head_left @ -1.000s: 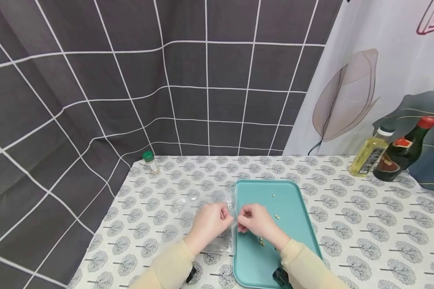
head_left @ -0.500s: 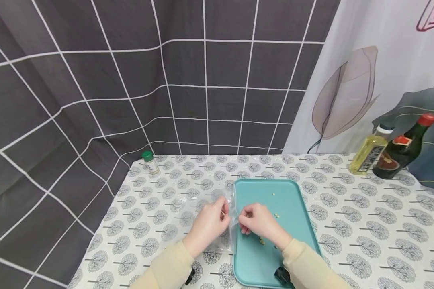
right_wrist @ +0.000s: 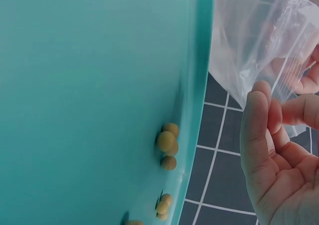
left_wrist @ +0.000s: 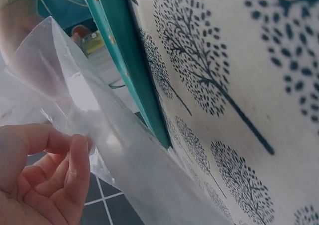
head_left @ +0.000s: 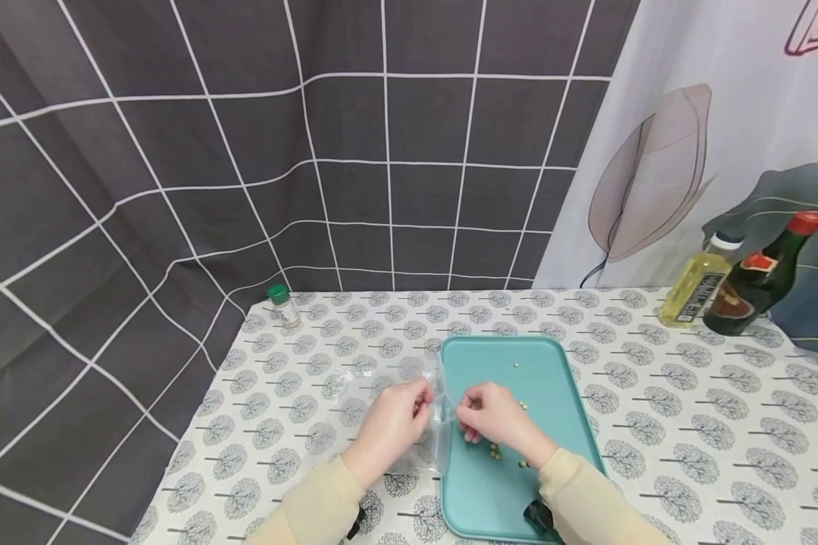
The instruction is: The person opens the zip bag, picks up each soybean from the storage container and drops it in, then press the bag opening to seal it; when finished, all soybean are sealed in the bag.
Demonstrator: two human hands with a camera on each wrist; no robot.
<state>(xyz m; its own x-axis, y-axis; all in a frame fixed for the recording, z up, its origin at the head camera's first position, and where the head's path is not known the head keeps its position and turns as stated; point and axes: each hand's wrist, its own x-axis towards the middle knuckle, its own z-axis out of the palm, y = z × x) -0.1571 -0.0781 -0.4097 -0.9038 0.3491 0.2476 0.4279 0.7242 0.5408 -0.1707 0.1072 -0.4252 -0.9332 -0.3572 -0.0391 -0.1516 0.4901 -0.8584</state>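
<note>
A clear plastic zip bag (right_wrist: 249,40) lies on the cloth with its mouth over the tray's left edge. My left hand (head_left: 391,416) pinches one side of the mouth between thumb and forefinger. Opposite it, my right hand (head_left: 494,416) pinches the other side, and the film spans the small gap between them. Ridged zip lines run along the mouth in the right wrist view. Below the right hand is a teal tray (head_left: 494,507) with several small round yellowish beans (right_wrist: 167,141) in it. No beans can be made out inside the bag.
A small green-capped jar (head_left: 284,306) stands at the back left. At the back right are a yellow oil bottle (head_left: 698,288) and a dark bottle with a red cap (head_left: 753,284). A tree-print cloth (head_left: 273,401) covers the table, with a dark grid curtain (head_left: 423,197) behind.
My right hand has shifted slightly right, widening the gap between the hands and drawing the bag's film across it. The left fingers have changed their pinch a little. The beans stay in the tray.
</note>
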